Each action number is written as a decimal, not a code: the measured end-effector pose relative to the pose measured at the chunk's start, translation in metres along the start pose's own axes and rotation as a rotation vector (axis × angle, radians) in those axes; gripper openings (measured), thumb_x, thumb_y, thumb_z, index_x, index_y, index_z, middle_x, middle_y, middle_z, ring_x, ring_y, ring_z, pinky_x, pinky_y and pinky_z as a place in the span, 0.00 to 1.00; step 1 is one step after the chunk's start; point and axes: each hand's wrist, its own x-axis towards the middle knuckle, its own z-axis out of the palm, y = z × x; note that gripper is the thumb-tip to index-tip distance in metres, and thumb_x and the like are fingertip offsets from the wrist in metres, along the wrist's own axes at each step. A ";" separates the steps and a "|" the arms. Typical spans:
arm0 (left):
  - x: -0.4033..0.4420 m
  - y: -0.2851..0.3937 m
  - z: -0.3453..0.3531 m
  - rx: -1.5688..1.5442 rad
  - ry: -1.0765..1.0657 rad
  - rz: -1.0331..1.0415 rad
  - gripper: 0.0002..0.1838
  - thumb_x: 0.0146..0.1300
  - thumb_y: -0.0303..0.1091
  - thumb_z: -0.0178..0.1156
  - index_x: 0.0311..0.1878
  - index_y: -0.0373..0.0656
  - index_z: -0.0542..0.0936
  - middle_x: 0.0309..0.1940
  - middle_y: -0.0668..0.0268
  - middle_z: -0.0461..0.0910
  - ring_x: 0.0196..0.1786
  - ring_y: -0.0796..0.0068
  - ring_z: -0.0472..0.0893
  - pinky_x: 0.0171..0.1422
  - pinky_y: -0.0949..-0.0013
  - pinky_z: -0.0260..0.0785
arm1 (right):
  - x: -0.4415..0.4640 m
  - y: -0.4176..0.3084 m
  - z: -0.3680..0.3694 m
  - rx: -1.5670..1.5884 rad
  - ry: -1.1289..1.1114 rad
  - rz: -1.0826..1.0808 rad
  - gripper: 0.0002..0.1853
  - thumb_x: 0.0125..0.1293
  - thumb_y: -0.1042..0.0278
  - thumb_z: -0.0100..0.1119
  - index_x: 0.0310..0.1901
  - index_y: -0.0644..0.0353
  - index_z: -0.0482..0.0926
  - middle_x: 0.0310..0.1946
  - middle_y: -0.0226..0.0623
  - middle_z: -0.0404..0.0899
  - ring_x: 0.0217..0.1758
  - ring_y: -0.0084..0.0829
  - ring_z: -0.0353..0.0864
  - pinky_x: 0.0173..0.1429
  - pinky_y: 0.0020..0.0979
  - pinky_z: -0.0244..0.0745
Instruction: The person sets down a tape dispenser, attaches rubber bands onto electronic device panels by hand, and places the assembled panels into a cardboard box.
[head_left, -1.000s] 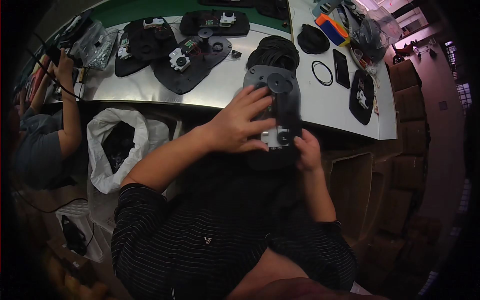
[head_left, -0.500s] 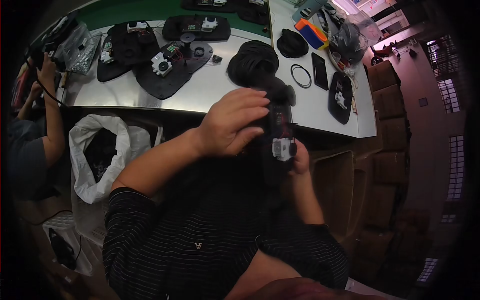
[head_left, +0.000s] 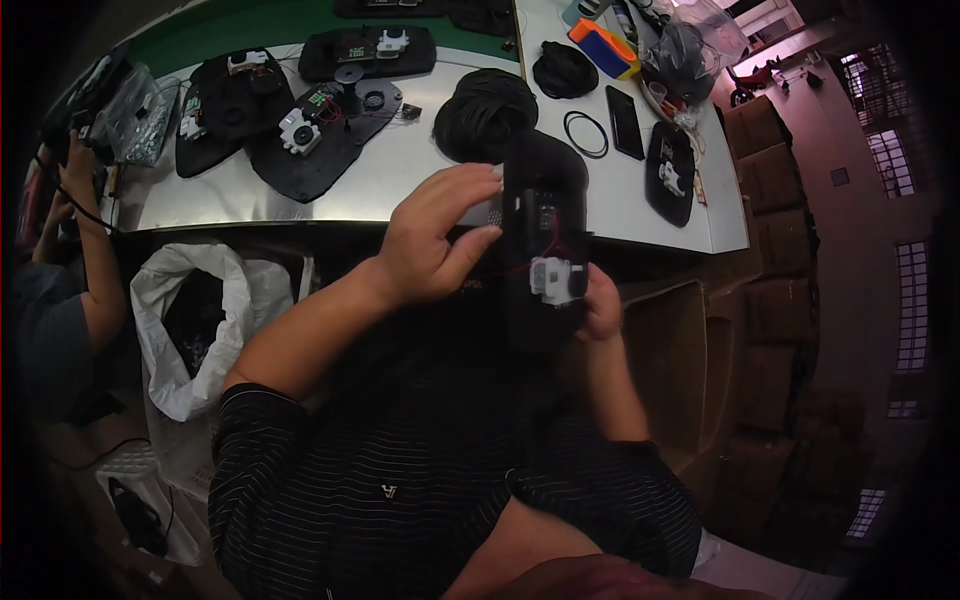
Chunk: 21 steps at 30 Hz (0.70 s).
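A black plastic panel (head_left: 540,330) is held up in front of my chest, tilted, with a white motor unit (head_left: 552,281), red wires and a small circuit board on its face. My right hand (head_left: 602,303) grips its right edge near the motor unit; the fingers behind it are partly hidden. At the panel's left edge is my left hand (head_left: 430,235), its fingers stretched out and the thumb apart from them. Its fingertips pass out of sight at the edge. A small dotted grey patch shows between thumb and fingers; I cannot make out what it is.
Similar black panels with electronics (head_left: 320,135) lie on the metal-topped table (head_left: 210,205). Black cable bundles (head_left: 485,110), a black ring (head_left: 585,135) and a phone-like slab (head_left: 625,122) lie behind. A white sack (head_left: 190,390) stands below left. Another person's arm (head_left: 95,240) is at far left.
The panel has turned so that more of its face shows and has shifted slightly left. My left hand has moved a little left and down, its fingertips now partly hidden at the panel's edge.
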 end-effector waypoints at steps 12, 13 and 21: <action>-0.006 -0.003 0.020 0.065 -0.103 -0.130 0.20 0.53 0.27 0.63 0.50 0.34 0.75 0.46 0.50 0.78 0.50 0.51 0.78 0.55 0.61 0.70 | -0.019 -0.006 -0.011 -0.103 0.090 -0.185 0.14 0.64 0.77 0.51 0.51 0.71 0.73 0.46 0.43 0.80 0.46 0.31 0.81 0.54 0.31 0.76; -0.005 -0.003 0.023 0.063 -0.109 -0.132 0.20 0.53 0.27 0.63 0.50 0.34 0.75 0.46 0.50 0.78 0.49 0.52 0.78 0.55 0.61 0.70 | -0.021 -0.006 -0.014 -0.097 0.089 -0.194 0.14 0.64 0.77 0.51 0.51 0.71 0.73 0.46 0.43 0.80 0.46 0.31 0.81 0.54 0.31 0.76; 0.005 0.001 0.049 0.060 -0.192 -0.120 0.20 0.54 0.27 0.64 0.50 0.35 0.75 0.45 0.51 0.78 0.48 0.52 0.79 0.54 0.62 0.71 | -0.041 -0.014 -0.026 -0.140 0.132 -0.233 0.14 0.64 0.77 0.52 0.51 0.70 0.73 0.46 0.41 0.80 0.46 0.28 0.80 0.54 0.28 0.75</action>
